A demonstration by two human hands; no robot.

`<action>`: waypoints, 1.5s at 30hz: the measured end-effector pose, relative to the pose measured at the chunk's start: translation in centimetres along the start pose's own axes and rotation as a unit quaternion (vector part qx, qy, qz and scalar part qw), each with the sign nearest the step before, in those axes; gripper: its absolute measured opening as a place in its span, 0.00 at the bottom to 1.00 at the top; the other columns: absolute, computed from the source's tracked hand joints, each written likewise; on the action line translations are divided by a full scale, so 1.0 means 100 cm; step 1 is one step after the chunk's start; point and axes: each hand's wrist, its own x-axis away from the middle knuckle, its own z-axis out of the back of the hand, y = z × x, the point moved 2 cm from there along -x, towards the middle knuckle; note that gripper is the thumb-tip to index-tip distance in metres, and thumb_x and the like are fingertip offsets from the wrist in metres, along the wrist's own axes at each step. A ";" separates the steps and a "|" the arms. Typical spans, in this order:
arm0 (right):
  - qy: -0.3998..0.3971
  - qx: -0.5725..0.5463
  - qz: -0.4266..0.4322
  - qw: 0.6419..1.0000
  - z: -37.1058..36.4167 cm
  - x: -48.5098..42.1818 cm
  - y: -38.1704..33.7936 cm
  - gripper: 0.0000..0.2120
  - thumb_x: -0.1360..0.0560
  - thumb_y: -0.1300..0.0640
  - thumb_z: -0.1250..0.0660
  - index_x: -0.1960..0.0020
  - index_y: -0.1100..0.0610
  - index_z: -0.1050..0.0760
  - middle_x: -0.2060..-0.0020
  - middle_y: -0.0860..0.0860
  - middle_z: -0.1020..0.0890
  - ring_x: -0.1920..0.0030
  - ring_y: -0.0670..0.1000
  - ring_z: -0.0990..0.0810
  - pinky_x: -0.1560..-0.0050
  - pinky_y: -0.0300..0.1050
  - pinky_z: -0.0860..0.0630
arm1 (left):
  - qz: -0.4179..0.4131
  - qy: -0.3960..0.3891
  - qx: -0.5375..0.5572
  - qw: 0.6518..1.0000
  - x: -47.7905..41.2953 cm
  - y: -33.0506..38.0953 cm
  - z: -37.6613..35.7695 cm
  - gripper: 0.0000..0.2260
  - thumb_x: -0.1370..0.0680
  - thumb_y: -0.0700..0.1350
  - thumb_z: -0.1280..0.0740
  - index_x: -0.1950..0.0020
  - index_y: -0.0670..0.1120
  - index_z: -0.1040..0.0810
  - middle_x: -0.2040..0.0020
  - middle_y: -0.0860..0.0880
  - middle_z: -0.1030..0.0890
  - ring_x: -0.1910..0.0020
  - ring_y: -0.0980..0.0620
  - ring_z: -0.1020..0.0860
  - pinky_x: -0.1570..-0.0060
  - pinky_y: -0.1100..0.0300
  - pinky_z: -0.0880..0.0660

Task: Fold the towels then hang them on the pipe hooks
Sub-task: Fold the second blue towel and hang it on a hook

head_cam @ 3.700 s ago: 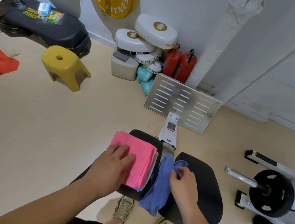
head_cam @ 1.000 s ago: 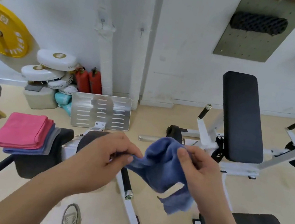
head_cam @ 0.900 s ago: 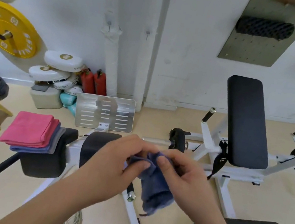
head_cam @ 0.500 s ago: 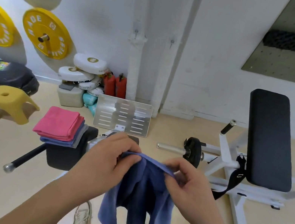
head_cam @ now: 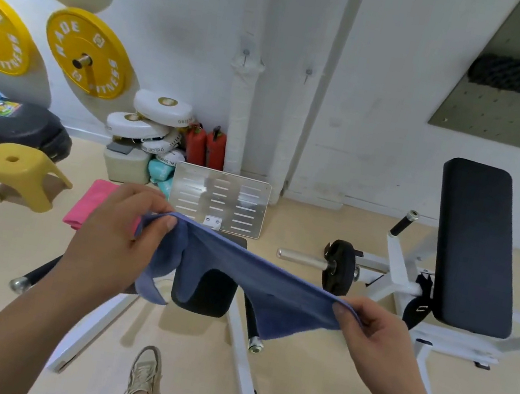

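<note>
I have the blue towel (head_cam: 258,276) in the air in front of me, pulled out between both hands above the floor and a black padded seat (head_cam: 210,292). My left hand (head_cam: 120,234) pinches one end, thumb against curled fingers (head_cam: 168,223), with some slack bunched and hanging below it. My right hand (head_cam: 376,335) pinches the other end, lower and closer to me, so the top edge runs taut on a slant and the rest of the cloth droops beneath it.

By my reading this towel is only opened out for its first fold. No crease is set yet, and the lower edge hangs uneven. A pink towel (head_cam: 90,205) lies off to the left, partly behind my left hand. It looks flat and folded, though I cannot see what it rests on.

The white wrapped pipe (head_cam: 239,117) stands against the far wall, and the small hooks (head_cam: 245,54) high on it are bare. So nothing is hung yet. Folding the blue towel and all the hanging are left.
</note>
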 end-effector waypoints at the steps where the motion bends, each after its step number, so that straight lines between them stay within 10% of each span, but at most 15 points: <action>1: 0.013 -0.016 0.000 1.000 0.000 0.000 0.001 0.15 0.19 0.59 0.33 0.59 0.44 0.16 0.68 0.45 0.17 0.67 0.43 0.23 0.65 0.33 0.29 | 0.001 -0.010 0.015 1.000 0.001 0.002 -0.001 0.04 0.20 0.42 0.31 0.49 0.51 0.19 0.54 0.57 0.21 0.52 0.61 0.25 0.52 0.64 0.27; 12: -0.082 -0.019 0.131 0.988 -0.051 0.019 -0.059 0.10 0.20 0.60 0.31 0.49 0.47 0.14 0.56 0.42 0.15 0.50 0.42 0.17 0.50 0.30 0.26 | -0.138 -0.226 0.066 0.962 0.036 0.059 -0.074 0.19 0.20 0.46 0.32 0.30 0.57 0.24 0.48 0.63 0.22 0.45 0.64 0.23 0.43 0.71 0.29; 24: 0.081 -0.121 -0.039 0.989 -0.015 0.012 -0.018 0.11 0.20 0.55 0.31 0.57 0.42 0.16 0.65 0.49 0.13 0.62 0.49 0.15 0.56 0.49 0.19 | -0.004 -0.136 0.036 0.990 0.022 0.034 -0.072 0.06 0.25 0.46 0.24 0.61 0.55 0.17 0.63 0.56 0.19 0.61 0.58 0.21 0.59 0.67 0.25; 33: 0.152 -0.169 -0.053 0.972 -0.013 0.006 -0.005 0.10 0.19 0.53 0.32 0.57 0.44 0.17 0.64 0.49 0.14 0.62 0.49 0.17 0.57 0.51 0.20 | 0.010 -0.134 -0.092 0.987 0.013 0.023 -0.074 0.11 0.23 0.54 0.28 0.40 0.58 0.18 0.63 0.58 0.22 0.56 0.54 0.20 0.49 0.55 0.22; 36: 0.176 -0.171 -0.048 0.968 -0.005 0.004 -0.003 0.10 0.18 0.52 0.32 0.56 0.43 0.17 0.64 0.47 0.14 0.62 0.49 0.18 0.57 0.51 0.21 | 0.054 -0.168 -0.140 0.974 0.000 0.015 -0.070 0.09 0.22 0.52 0.28 0.62 0.58 0.24 0.65 0.56 0.21 0.62 0.57 0.22 0.56 0.59 0.23; 45: 0.024 -0.135 -0.021 0.990 -0.034 0.012 -0.027 0.12 0.18 0.56 0.34 0.57 0.46 0.15 0.67 0.48 0.16 0.64 0.44 0.20 0.58 0.42 0.22 | 0.165 -0.171 0.204 0.950 0.023 0.082 -0.102 0.10 0.20 0.51 0.31 0.57 0.46 0.21 0.64 0.52 0.19 0.66 0.57 0.24 0.64 0.65 0.26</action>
